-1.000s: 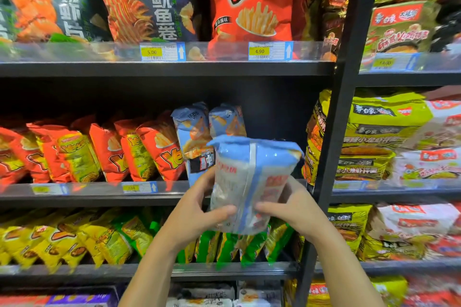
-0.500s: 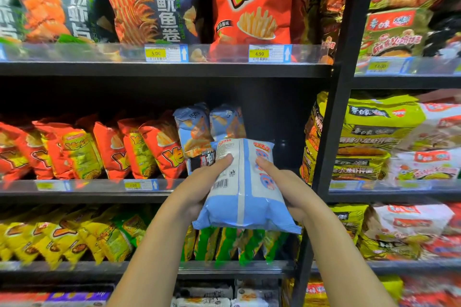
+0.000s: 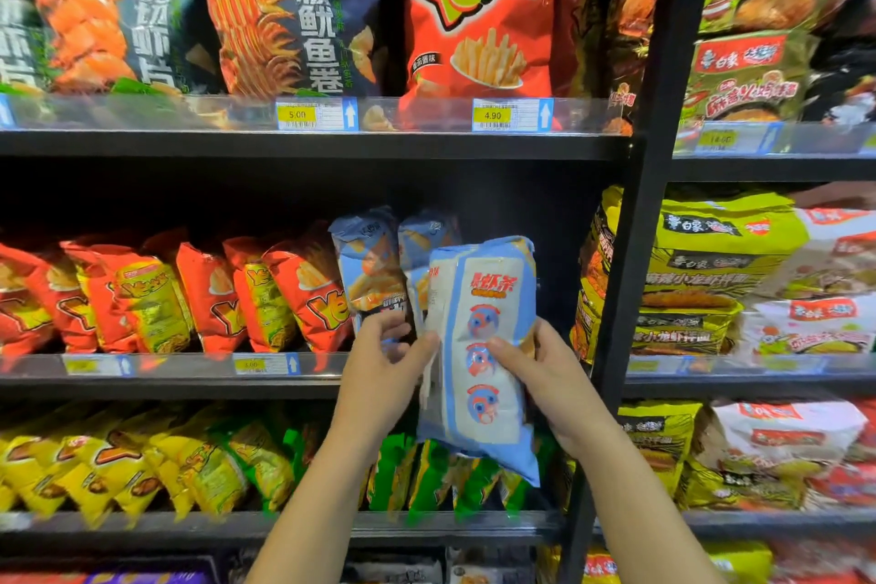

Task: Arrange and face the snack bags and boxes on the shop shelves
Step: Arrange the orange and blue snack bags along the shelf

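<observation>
A light blue and white snack bag (image 3: 479,346) stands upright in front of the middle shelf (image 3: 189,382), its back panel with red print and round cartoon marks towards me. My left hand (image 3: 384,375) pinches its left edge. My right hand (image 3: 540,375) grips its right side, thumb across the panel. Two matching blue bags (image 3: 374,270) stand on the shelf just behind it. A dark gap lies to their right, next to the black upright post (image 3: 616,299).
Red and yellow chip bags (image 3: 227,294) lean in a row on the middle shelf's left. Large bags fill the top shelf (image 3: 474,14). Yellow and green bags (image 3: 189,460) sit on the shelf below. Noodle packs (image 3: 730,270) fill the right bay.
The blue bag has been turned over and rotated from tilted flat to upright, and lifted closer to the middle shelf. Both hands shifted their hold to its sides.
</observation>
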### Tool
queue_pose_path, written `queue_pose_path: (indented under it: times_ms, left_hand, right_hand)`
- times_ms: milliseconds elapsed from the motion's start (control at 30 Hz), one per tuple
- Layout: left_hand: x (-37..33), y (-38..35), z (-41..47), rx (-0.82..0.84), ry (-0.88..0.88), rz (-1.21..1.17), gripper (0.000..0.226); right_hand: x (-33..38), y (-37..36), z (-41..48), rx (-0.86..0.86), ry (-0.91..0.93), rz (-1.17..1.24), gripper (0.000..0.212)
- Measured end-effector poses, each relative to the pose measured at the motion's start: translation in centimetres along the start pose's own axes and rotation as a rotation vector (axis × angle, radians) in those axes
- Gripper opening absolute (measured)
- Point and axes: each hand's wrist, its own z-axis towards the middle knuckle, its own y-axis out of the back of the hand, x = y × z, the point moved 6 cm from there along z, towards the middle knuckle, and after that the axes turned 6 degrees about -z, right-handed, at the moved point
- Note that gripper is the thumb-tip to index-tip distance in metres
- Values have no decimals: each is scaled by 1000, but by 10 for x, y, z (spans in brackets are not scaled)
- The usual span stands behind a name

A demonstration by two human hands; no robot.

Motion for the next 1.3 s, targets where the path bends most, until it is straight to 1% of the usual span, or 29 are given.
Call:
queue_pose_path:
  times_ms: [33,67,100,167,200,233,333,400,433,467,533,600,633,700,767,833,933,967,1033,1100,1167,1233,1300]
  left_hand:
    - [-2,-1,-4,1,-61,8,36]
    - [-1,-6,-7,42,-100,-10,33]
    - [-1,-13,-12,108,-118,-35,35]
    - [3,-23,-19,208,-137,-36,56]
    - [6,-26,-20,222,-143,-23,66]
    - [7,-26,-21,222,-142,-18,71]
    - [6,-24,-21,242,-130,-55,73]
    - [9,-23,-18,273,-117,-192,74]
    - [11,-21,-17,269,-87,-271,76]
    - [13,-19,-16,258,-56,-348,75]
    - [19,-16,-12,232,-13,-480,66]
    - [25,-12,-9,198,47,-592,61]
    - [28,-10,-8,184,74,-639,62]
    - [35,-7,-6,171,116,-698,67]
    - [39,-6,-7,180,135,-737,74]
    - [42,-7,-8,201,147,-746,82]
    - [47,-9,-8,219,166,-751,86]
    - [47,-8,-8,220,168,-751,86]
    - [45,-8,-9,224,147,-736,83]
    - [39,-9,-9,212,97,-698,73]
    - [32,-9,-9,175,18,-644,67]
    - [22,-10,-10,140,-68,-562,69]
    - [14,-15,-10,120,-123,-465,72]
  right_hand:
    - [1,0,-1,-24,38,-34,53]
    - [2,-1,-2,-39,75,-63,53]
    - [4,-3,-4,-41,111,-94,55]
    - [7,-10,-7,-14,171,-161,55]
    - [9,-13,-10,8,197,-188,55]
    - [11,-15,-13,28,221,-205,54]
    - [14,-17,-23,84,277,-217,50]
    - [13,-15,-26,90,284,-261,56]
    - [14,-15,-27,98,290,-276,55]
    - [16,-16,-28,108,297,-277,52]
    - [20,-16,-30,106,305,-241,45]
    - [23,-12,-30,59,306,-160,39]
    - [24,-9,-30,26,313,-118,38]
    - [27,-5,-31,-30,339,-112,33]
    - [28,-7,-31,-11,344,-147,34]
    - [23,-14,-30,50,311,-186,42]
    - [12,-17,-26,83,290,-264,54]
    - [11,-17,-26,83,292,-273,57]
    - [12,-17,-26,75,304,-284,54]
    - [15,-17,-28,37,322,-327,52]
    - [18,-13,-30,-48,348,-419,51]
    - [22,-13,-36,-102,382,-490,52]
    - [22,-17,-42,-83,386,-506,56]
